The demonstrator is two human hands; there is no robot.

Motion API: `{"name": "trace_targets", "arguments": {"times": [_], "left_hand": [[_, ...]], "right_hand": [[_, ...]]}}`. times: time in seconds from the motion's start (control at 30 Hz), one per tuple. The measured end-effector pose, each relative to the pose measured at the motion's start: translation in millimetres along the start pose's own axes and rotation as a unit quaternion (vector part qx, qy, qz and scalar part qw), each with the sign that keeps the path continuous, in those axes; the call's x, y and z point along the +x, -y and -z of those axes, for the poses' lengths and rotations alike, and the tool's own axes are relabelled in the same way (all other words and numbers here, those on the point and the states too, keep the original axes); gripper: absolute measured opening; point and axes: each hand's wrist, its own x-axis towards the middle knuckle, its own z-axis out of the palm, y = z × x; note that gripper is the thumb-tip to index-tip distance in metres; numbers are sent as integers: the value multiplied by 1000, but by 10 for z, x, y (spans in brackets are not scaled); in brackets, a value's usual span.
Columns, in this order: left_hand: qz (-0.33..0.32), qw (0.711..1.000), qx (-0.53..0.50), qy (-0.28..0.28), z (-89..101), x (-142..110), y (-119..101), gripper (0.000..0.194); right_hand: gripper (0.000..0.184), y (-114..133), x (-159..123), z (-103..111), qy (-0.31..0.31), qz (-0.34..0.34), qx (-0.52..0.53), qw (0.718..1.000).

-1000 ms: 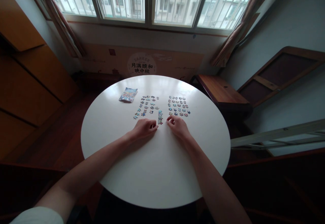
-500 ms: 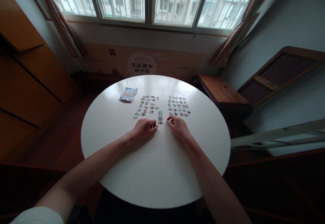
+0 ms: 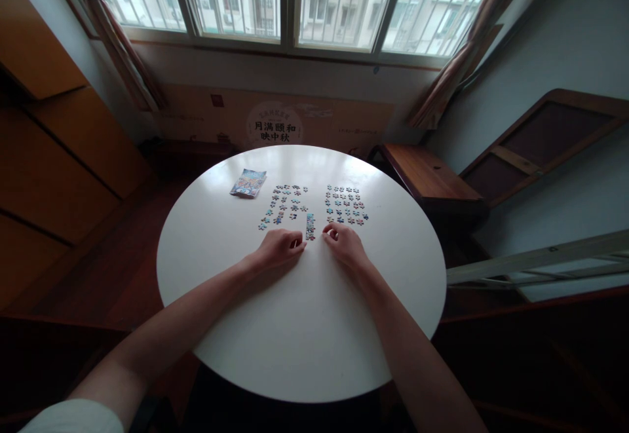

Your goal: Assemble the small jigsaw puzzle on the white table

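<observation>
A narrow strip of joined jigsaw pieces [image 3: 310, 227] lies upright in line with my view on the white table. My left hand [image 3: 282, 247] rests just left of its lower end, fingers curled in and thumb tip close to the strip. To the right of the strip, a small gap away, is my right hand [image 3: 344, 243], its thumb and forefinger bent together into a ring. No piece shows in either hand. Loose jigsaw pieces [image 3: 283, 207] lie in rough rows beyond my left hand. More loose pieces [image 3: 346, 204] form neater rows beyond my right hand.
The round white table [image 3: 295, 328] carries a colourful printed packet [image 3: 248, 183] at its far left. A wooden bench [image 3: 427, 171] stands past the right edge, and a printed cardboard panel [image 3: 196, 115] leans below the window.
</observation>
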Motion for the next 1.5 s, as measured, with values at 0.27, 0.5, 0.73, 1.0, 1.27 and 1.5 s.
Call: {"name": "trace_targets", "arguments": {"times": [0.27,0.5,0.73,1.0,1.27,1.5], "left_hand": [[0,1000,3,1,10,1,-6,33],[0,1000,-5,-3,1,4,-4,33],[-2,1000,-1,-8,-17,5,8,32],[-2,1000,1,-6,-17,3,8,32],[-1,1000,0,-5,-3,0,4,32],[1,1000,2,-1,7,1,-6,33]], "right_hand": [[14,7,3,5,2,-3,1,1000],[13,15,0,13,3,-3,-3,1000],[14,-1,5,7,1,0,-7,1000],[13,4,-4,8,3,-2,-1,1000],[14,1,-1,15,4,2,-3,1000],[14,22,-1,24,9,-7,-5,1000]]}}
